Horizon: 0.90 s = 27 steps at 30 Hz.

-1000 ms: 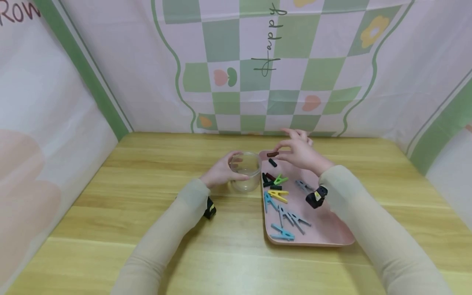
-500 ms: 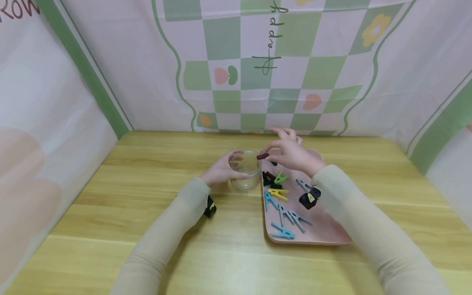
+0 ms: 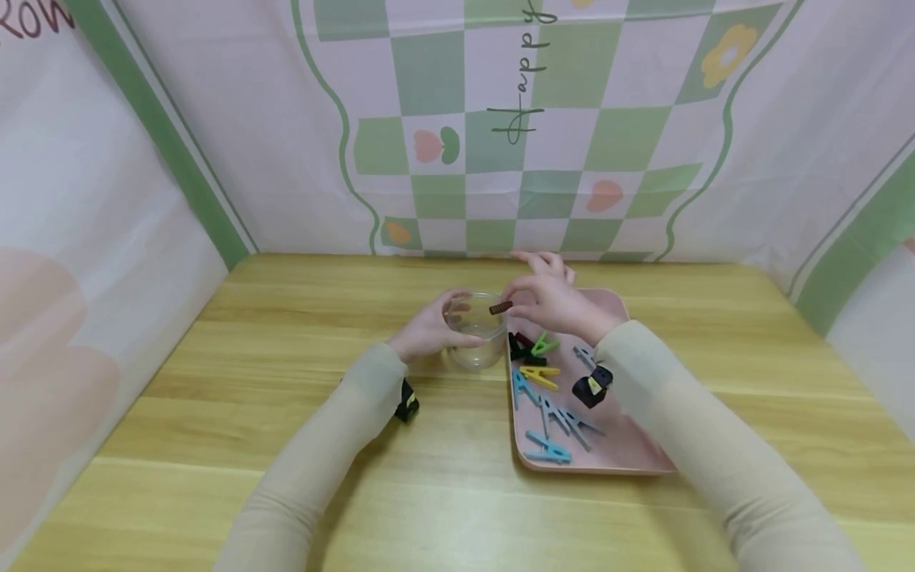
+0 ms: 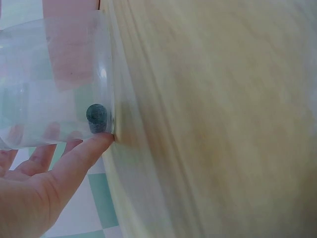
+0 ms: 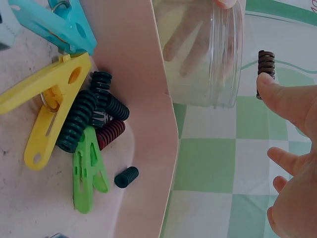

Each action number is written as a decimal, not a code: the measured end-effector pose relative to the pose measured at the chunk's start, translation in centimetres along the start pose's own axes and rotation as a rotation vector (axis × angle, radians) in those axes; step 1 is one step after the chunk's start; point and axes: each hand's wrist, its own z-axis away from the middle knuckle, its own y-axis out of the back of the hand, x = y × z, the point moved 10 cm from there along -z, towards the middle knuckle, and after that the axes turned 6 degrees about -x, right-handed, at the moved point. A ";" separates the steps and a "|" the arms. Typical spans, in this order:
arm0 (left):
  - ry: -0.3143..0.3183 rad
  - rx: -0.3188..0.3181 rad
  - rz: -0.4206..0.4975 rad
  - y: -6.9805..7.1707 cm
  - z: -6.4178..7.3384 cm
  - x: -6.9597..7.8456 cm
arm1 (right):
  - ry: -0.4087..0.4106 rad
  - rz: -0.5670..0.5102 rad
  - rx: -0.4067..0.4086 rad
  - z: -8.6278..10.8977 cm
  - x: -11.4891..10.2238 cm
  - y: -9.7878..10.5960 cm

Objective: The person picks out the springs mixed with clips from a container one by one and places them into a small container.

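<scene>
In the head view my left hand (image 3: 429, 330) grips a clear round jar (image 3: 477, 357) by its side, thumb in front and fingers behind. Through the jar wall, low down in the left wrist view, shows a dark round-ended piece (image 4: 96, 118) like a small spring. My right hand (image 3: 556, 306) pinches a brown coil spring (image 3: 500, 307) between thumb and index finger, right at the jar's mouth. The other fingers of that hand are spread away. In the right wrist view the spring stands just beyond the jar's rim.
A pink tray (image 3: 618, 449) stands right of the jar. Inside lie a yellow clothespin (image 5: 49, 99), a green clothespin (image 5: 86, 171), several blue and grey ones, dark green springs (image 5: 77, 121) and a red spring (image 5: 111, 133). A patterned cloth (image 3: 429, 79) hangs behind the table.
My right hand has carried the brown spring left from above the tray to the jar's mouth. The left hand and the jar have stayed in place.
</scene>
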 end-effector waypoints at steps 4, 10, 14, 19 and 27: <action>-0.001 -0.002 0.001 0.0 0.0 0.0 | 0.003 0.002 0.002 -0.1 0.0 -0.1; -0.003 -0.007 0.001 -0.1 0.0 0.1 | 0.010 0.015 -0.002 -0.2 -0.2 -0.5; -0.007 -0.008 -0.002 -0.1 0.0 0.1 | 0.022 0.008 -0.002 -0.3 -0.4 -0.6; -0.008 -0.003 -0.005 0.0 0.0 0.1 | 0.034 0.009 -0.005 -0.4 -0.8 -0.6; -0.006 -0.003 -0.020 0.0 -0.1 0.0 | 0.040 0.012 0.005 -0.5 -1.1 -0.7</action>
